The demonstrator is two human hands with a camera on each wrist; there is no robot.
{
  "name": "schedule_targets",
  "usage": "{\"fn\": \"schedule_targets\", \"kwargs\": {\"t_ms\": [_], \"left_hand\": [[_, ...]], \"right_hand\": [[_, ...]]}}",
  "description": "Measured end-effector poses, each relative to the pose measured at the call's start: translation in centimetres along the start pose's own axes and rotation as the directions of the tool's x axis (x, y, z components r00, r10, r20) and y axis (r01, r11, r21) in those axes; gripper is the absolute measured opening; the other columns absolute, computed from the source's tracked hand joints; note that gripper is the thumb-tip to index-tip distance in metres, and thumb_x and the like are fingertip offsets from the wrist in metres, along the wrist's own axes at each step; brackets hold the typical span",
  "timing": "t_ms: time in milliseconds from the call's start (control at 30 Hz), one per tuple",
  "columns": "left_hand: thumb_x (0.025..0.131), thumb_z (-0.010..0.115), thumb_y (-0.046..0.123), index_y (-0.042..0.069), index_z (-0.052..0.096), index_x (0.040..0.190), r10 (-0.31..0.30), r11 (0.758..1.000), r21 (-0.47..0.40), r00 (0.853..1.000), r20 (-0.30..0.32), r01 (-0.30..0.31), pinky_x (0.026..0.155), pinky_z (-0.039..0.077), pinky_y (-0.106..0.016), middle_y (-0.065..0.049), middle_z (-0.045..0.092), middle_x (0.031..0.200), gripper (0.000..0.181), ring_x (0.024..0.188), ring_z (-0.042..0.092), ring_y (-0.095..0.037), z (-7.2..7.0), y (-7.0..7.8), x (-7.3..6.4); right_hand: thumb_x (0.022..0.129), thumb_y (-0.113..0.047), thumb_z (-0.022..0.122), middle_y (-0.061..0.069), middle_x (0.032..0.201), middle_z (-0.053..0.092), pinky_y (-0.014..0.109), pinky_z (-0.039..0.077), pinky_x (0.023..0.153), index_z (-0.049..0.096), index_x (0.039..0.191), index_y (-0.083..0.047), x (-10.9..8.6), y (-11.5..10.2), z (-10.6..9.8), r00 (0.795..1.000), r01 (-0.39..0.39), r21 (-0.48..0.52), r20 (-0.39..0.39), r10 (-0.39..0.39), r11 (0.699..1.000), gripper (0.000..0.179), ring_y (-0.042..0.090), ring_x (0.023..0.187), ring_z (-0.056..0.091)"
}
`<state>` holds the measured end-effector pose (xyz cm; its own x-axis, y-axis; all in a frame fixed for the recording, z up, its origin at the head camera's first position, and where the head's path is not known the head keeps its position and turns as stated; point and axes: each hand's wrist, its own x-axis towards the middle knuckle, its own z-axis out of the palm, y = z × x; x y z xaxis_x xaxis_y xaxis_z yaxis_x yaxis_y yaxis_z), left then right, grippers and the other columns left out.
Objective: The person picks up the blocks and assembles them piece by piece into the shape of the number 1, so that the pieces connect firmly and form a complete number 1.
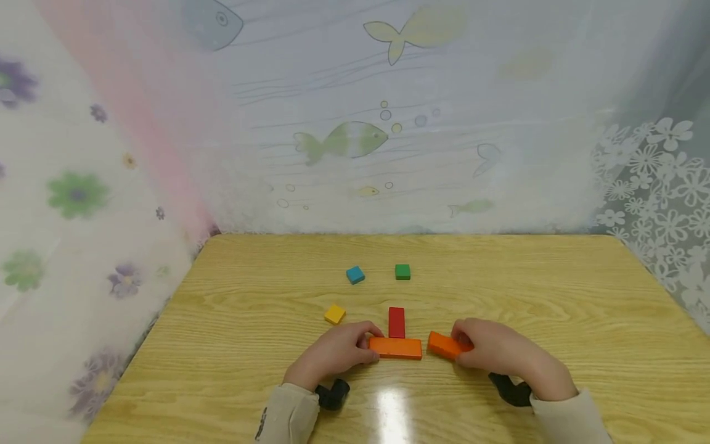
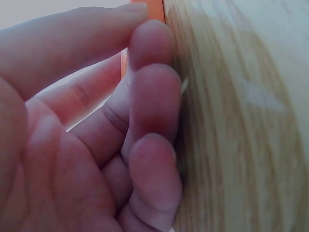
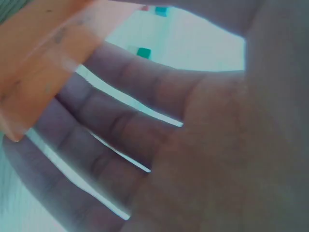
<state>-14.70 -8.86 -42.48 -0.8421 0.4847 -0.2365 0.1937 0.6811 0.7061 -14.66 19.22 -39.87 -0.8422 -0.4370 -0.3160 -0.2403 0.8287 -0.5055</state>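
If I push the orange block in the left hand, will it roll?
Probably not: that orange block has flat sides, so it should slide across the table. Its straight, crisp edges suggest it's stiff. Pushed forward, it may shove the red block right behind it.

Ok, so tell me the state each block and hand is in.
Left orange block: held by its left end
Left hand: pinching that block
Right orange block: held, angled
Right hand: gripping that block
Red block: lying flat, unheld
Yellow block: unheld
Blue block: unheld
Green block: unheld
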Motion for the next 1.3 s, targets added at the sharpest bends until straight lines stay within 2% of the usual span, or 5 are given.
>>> {"fn": "schedule_targets", "kwargs": {"t_ms": [367,633,800,1067,1300], "left_hand": [[0.082,0.064,0.027,0.022,0.058,0.108,0.010,1.000,0.010,1.000,-0.004,-0.010,0.055,0.035,-0.025,0.003,0.050,0.068,0.028,0.057,0.043,-0.010,0.0,-0.1,0.0],[0.082,0.064,0.027,0.023,0.057,0.108,-0.009,1.000,-0.004,1.000,0.005,0.009,0.055,0.036,-0.025,0.003,0.050,0.069,0.027,0.058,0.043,-0.011,0.0,-0.4,-0.2],[0.081,0.065,0.028,0.024,0.058,0.107,0.005,1.000,-0.007,1.000,-0.001,-0.005,0.055,0.035,-0.024,0.004,0.050,0.068,0.027,0.057,0.043,-0.011,0.0,-0.4,0.0],[0.080,0.066,0.027,0.022,0.058,0.106,-0.004,1.000,-0.009,1.000,0.004,0.004,0.053,0.033,-0.024,0.003,0.050,0.067,0.027,0.056,0.042,-0.010,0.0,-0.2,0.1],[0.080,0.066,0.029,0.024,0.058,0.105,-0.003,1.000,-0.015,1.000,-0.001,0.003,0.052,0.034,-0.024,0.004,0.051,0.066,0.027,0.055,0.042,-0.010,0.0,-0.4,0.1]], "right_hand": [[0.078,-0.021,0.063,0.000,0.085,0.055,0.031,0.041,0.062,0.052,0.100,-0.010,1.3,0.8,0.3,0.991,-0.065,0.200,-0.100,0.086,0.978,0.027,0.014,0.070,0.050],[0.084,-0.024,0.060,0.007,0.091,0.055,0.033,0.042,0.060,0.026,0.139,-0.013,2.3,1.8,0.4,0.990,-0.039,0.366,-0.111,0.085,0.930,0.066,0.018,0.070,0.053],[0.085,-0.027,0.059,0.008,0.091,0.054,0.032,0.042,0.060,0.027,0.138,-0.015,3.0,1.9,0.4,0.986,-0.046,0.395,-0.131,0.105,0.918,0.064,0.019,0.070,0.052],[0.087,-0.032,0.057,0.015,0.106,0.053,0.032,0.047,0.067,0.023,0.138,-0.012,5.3,1.7,1.0,0.981,-0.031,0.594,-0.135,0.137,0.804,0.065,0.020,0.074,0.054],[0.086,-0.034,0.057,0.018,0.114,0.050,0.033,0.047,0.064,0.021,0.139,-0.012,7.2,0.6,1.0,0.980,-0.019,0.604,-0.148,0.136,0.797,0.067,0.020,0.074,0.054]]}}
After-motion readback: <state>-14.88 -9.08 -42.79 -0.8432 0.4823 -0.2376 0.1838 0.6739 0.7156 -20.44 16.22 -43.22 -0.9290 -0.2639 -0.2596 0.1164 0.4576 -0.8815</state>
